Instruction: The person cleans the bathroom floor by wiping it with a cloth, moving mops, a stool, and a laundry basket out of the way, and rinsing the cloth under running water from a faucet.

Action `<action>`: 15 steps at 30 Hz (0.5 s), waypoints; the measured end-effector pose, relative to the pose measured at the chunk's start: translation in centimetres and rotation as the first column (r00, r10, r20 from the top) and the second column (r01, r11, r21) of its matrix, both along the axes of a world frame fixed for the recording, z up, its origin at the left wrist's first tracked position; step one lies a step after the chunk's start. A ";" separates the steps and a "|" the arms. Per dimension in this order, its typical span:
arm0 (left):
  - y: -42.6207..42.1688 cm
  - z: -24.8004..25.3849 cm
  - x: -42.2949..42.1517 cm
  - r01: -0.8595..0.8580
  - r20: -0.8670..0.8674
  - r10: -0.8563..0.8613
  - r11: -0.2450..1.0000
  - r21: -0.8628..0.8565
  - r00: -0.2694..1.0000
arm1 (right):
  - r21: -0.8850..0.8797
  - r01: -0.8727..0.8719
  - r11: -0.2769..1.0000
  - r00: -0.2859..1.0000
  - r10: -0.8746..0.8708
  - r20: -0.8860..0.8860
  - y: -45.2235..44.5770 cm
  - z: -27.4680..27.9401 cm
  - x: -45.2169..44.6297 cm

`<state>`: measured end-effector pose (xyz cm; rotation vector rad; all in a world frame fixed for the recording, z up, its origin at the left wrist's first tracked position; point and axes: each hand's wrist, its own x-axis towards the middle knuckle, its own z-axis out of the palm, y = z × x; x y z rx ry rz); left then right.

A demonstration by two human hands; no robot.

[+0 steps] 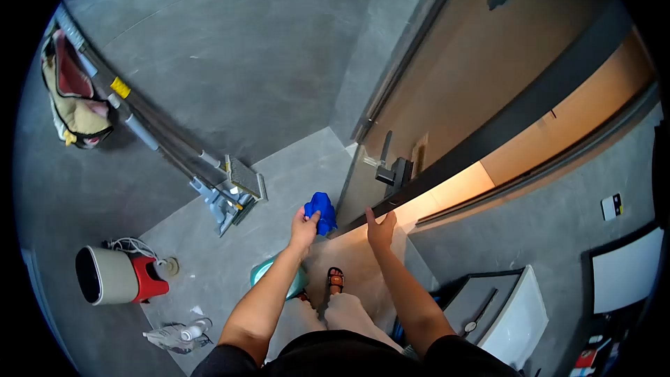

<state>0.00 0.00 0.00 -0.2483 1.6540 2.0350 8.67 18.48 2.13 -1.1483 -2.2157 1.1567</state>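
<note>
A crumpled blue cloth (321, 212) is bunched in my left hand (303, 229), with my fingers closed round its near side. My right hand (380, 228) is at the lower edge of the dark-framed door (481, 122), thumb and fingers apart. Whether those fingers touch the frame I cannot tell for sure. Just beyond them on the door is a dark handle and lock (396, 174). Below my left forearm a teal basin (261, 269) stands on the floor, partly hidden by the arm.
Mops (227, 199) lean against the grey wall at left, near a hanging bag (80, 105). A red and white appliance (115, 276) and a plastic bag (174, 337) are on the left. At right stands a white washbasin (516, 321). Warm light shows through the door gap.
</note>
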 end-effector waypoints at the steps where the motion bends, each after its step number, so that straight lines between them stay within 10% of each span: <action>1: 0.3 0.2 0.2 0.017 0.007 -0.017 1.000 -0.001 1.000 | 0.020 -0.004 1.000 1.000 0.004 0.004 0.3 -0.2 0.6; 15: 15.0 -1.7 4.8 0.179 0.102 -0.175 0.984 -0.023 0.979 | -0.070 0.167 0.983 0.985 -0.169 -0.020 17.2 -4.9 10.0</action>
